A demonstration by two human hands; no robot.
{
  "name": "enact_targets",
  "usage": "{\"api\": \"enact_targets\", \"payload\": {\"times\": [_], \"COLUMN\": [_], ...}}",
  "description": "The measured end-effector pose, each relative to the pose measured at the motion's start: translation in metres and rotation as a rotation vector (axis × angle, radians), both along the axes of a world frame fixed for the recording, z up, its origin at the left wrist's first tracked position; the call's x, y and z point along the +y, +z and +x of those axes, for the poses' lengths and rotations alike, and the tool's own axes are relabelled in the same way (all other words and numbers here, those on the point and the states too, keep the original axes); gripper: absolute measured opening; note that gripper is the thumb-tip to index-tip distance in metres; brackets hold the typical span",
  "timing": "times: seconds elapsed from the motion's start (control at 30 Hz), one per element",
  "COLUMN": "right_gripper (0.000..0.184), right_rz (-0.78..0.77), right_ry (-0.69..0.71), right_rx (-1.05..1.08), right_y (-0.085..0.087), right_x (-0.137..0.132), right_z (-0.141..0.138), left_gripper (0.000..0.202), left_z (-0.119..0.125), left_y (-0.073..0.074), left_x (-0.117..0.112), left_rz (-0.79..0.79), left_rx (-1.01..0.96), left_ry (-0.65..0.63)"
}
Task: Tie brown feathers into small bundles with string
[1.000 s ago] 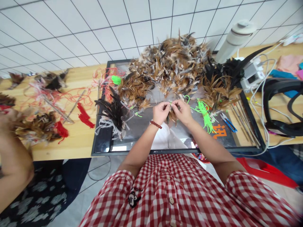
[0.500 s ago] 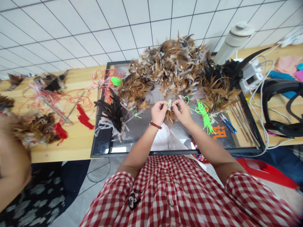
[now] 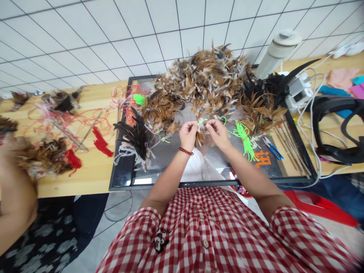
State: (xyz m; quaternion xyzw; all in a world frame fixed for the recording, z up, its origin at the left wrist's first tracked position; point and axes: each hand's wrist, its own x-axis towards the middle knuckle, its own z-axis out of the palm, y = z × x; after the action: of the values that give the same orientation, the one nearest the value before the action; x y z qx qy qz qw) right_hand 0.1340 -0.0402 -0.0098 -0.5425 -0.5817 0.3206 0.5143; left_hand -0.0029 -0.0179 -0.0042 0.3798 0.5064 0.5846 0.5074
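Observation:
My left hand (image 3: 187, 134), with a red bead bracelet on its wrist, and my right hand (image 3: 218, 133) meet over the black-framed glass board (image 3: 122, 178). Both pinch a small bundle of brown feathers (image 3: 200, 137) with a green string (image 3: 202, 121) wound at its top. The fingers of both hands are closed on the bundle and string. Just behind my hands lies a big heap of brown feathers (image 3: 204, 81). A bunch of green strings (image 3: 244, 138) lies right of my right hand.
A black feather bunch (image 3: 136, 134) lies left on the board; blue snips (image 3: 273, 148) and thin sticks (image 3: 290, 151) right. A white bottle (image 3: 277, 53), cables and a black headset (image 3: 341, 125) are far right. Another person's arm (image 3: 14, 197) holds feathers at left, near red strings (image 3: 99, 140).
My hands stay together on the bundle and have shifted slightly up and left; the green string now shows more clearly above my fingers.

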Motion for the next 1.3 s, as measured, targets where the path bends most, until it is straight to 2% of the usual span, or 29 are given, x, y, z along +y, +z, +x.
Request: {"api": "enact_targets", "payload": {"times": [0.07,0.17,0.27,0.37,0.47,0.53,0.63,0.73,0.8,0.9,1.0,1.07,1.13,1.2,1.3], "right_gripper": [0.043,0.052,0.052,0.050,0.049,0.046,0.040,0.036,0.035,0.029,0.024,0.024,0.024,0.023,0.023], "right_rz": [-0.031,-0.056,-0.090,-0.090,-0.051,0.002,0.159,0.244,0.232,0.274,0.390,0.389,0.328,0.274,0.237], "right_ry": [0.010,0.041,0.083,0.059,0.005,-0.033,-0.153,-0.223,-0.257,-0.423,-0.773,-0.954,-0.993,-0.953,-0.866], "right_rx": [0.072,0.166,0.277,0.315,0.330,0.326,0.301,0.292,0.257,0.160,0.010,-0.154,-0.325,-0.456,-0.570], "right_y": [-0.002,-0.001,0.001,0.001,0.005,0.016,0.044,0.072,0.078,0.066,0.043,0.029,0.019,0.014,0.008], "right_x": [0.002,0.004,0.004,0.005,0.009,0.013,0.016,0.010,0.002,-0.017,-0.042,-0.060,-0.076,-0.085,-0.084], "right_z": [0.001,0.001,0.000,-0.002,0.002,0.014,0.050,0.091,0.109,0.120,0.127,0.135,0.143,0.148,0.149], "left_gripper": [0.005,0.007,0.022,0.034,0.032,0.026,0.017,0.013,0.011,0.010,0.012,0.013,0.014,0.013,0.012], "left_z": [-0.001,-0.001,0.001,0.002,0.000,-0.004,-0.008,-0.009,-0.006,-0.001,0.000,-0.001,-0.001,-0.002,-0.002], "left_y": [0.000,0.001,0.002,0.005,0.007,0.006,0.005,0.006,0.008,0.011,0.009,0.006,0.002,0.000,-0.001], "left_x": [0.000,-0.001,-0.005,-0.006,-0.004,0.001,0.006,0.007,0.003,-0.003,-0.004,-0.002,0.002,0.004,0.004], "left_rz": [-0.028,-0.067,-0.132,-0.175,-0.140,-0.130,-0.138,-0.130,-0.115,-0.084,-0.088,-0.089,-0.086,-0.092,-0.099], "left_rx": [-0.039,-0.101,-0.167,-0.229,-0.230,-0.225,-0.195,-0.156,-0.129,-0.072,-0.001,0.015,0.003,-0.010,-0.012], "left_ry": [-0.027,-0.142,-0.258,-0.358,-0.323,-0.243,-0.175,-0.152,-0.178,-0.281,-0.302,-0.259,-0.222,-0.211,-0.217]}}
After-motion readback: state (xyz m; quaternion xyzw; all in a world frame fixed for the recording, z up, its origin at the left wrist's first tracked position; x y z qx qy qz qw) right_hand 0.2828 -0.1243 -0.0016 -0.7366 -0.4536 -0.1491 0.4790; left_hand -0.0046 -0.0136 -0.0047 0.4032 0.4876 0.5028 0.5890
